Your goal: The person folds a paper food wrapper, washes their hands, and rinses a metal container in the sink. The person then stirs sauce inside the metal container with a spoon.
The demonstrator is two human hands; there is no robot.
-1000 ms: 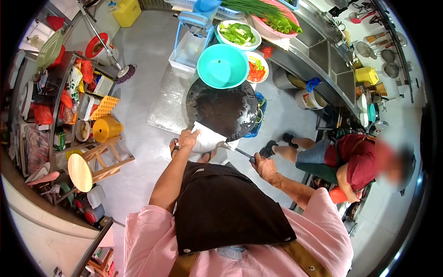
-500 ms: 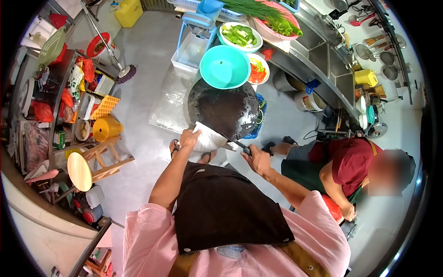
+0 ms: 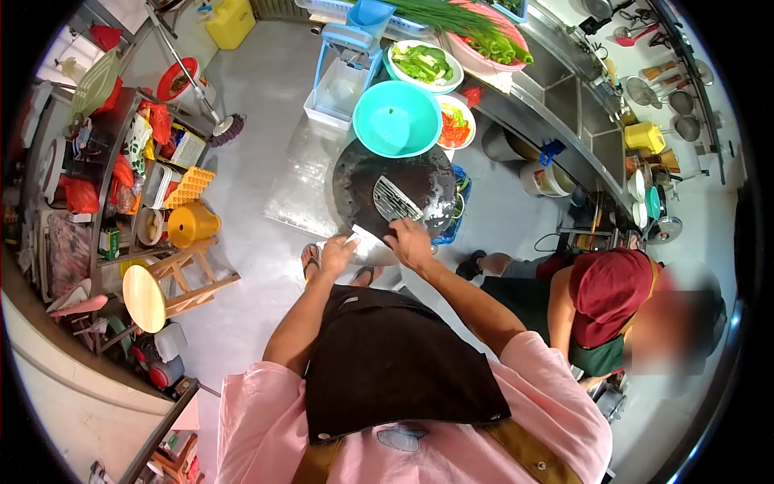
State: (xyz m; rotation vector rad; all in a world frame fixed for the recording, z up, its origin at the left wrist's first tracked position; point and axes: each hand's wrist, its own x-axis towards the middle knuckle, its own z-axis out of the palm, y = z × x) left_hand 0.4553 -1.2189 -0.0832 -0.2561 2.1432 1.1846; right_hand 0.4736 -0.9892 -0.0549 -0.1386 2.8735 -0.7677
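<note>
My right hand [image 3: 411, 243] is closed round the handle of a cleaver. The cleaver's broad blade [image 3: 395, 199] is over the dark round chopping board [image 3: 355, 189]; I cannot tell if it touches the wood. Dark streaks or reflections show on the blade. Near the board's front edge, my left hand [image 3: 338, 255] pinches a white cloth [image 3: 369, 243], close to my right hand. A turquoise basin [image 3: 397, 118] stands at the far side of the board.
Beyond are a plate of cut green peppers [image 3: 422, 64] and a bowl of red and green pieces [image 3: 456, 125]. A co-worker in a maroon shirt [image 3: 611, 294] is at the right. A wooden stool [image 3: 145, 298] stands left. Sinks [image 3: 568, 101] line the right side.
The cleaver's blade, against the white cloth before, is now bare over the chopping board. My right hand moved forward and left. The cloth is bunched smaller in my left hand. The co-worker's arm moved down.
</note>
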